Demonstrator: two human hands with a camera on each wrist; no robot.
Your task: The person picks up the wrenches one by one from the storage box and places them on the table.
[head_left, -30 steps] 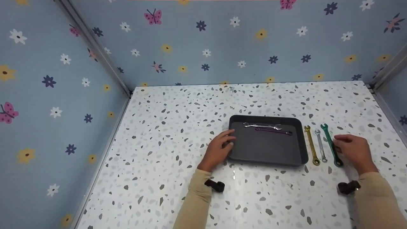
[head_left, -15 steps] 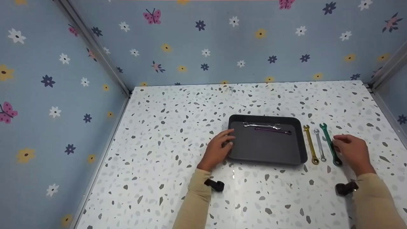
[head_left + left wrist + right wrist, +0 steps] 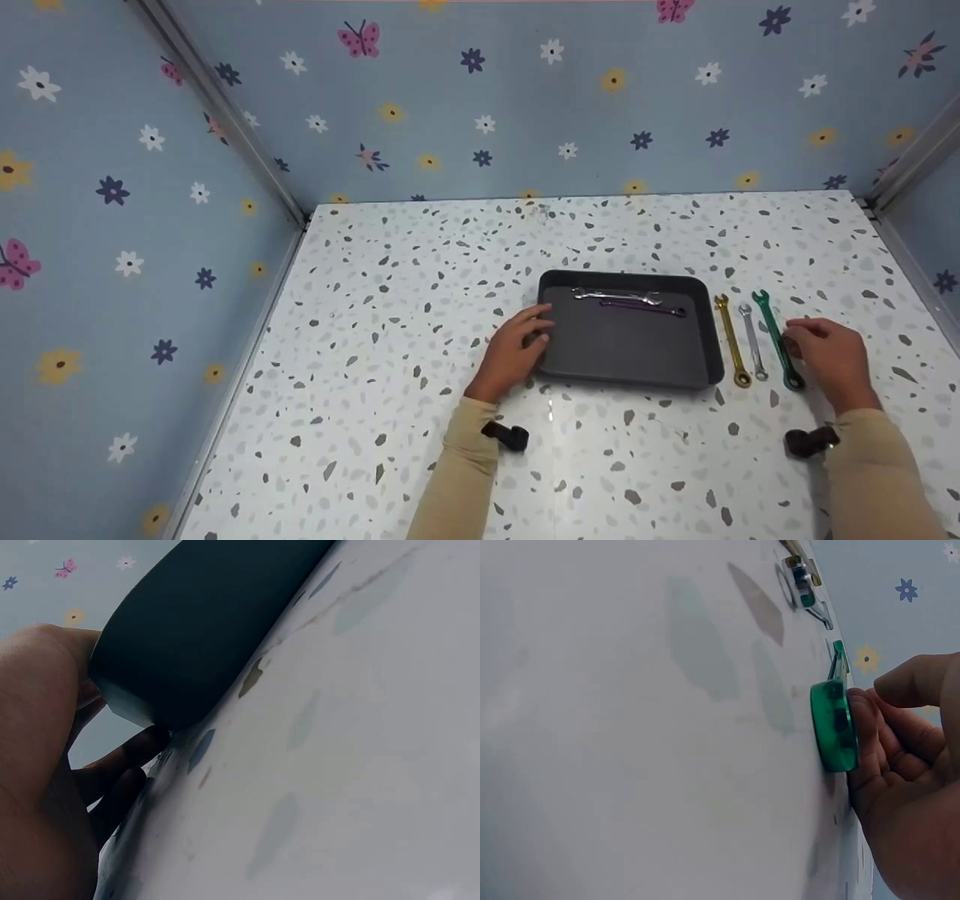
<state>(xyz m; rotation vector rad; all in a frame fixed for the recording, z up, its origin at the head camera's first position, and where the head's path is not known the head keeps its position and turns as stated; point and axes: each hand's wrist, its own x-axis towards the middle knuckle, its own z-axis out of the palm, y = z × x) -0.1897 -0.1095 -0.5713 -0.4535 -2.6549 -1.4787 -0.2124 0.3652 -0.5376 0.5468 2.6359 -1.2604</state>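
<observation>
My left hand (image 3: 511,351) is at the left end of a dark grey tray (image 3: 630,352), holding its rim. The left wrist view shows the thumb side passing behind the tray's wall (image 3: 180,630), with other fingers low beside its outer face near the tabletop. Inside the tray lie a silver wrench (image 3: 616,297) and a purple wrench (image 3: 643,307). To its right, a gold wrench (image 3: 733,341), a smaller silver wrench (image 3: 753,343) and a green wrench (image 3: 777,341) lie side by side. My right hand (image 3: 832,360) rests beside the green wrench, fingers loosely curled, fingertips right at its shaft.
The speckled white tabletop (image 3: 405,322) reaches back to a blue wall (image 3: 525,90) patterned with flowers and butterflies. A second patterned wall (image 3: 90,315) runs along the left side, joined by a metal corner post (image 3: 225,105).
The view has shifted very slightly. My right hand stays beside the green wrench, my left hand stays at the tray, and the wrenches keep their places.
</observation>
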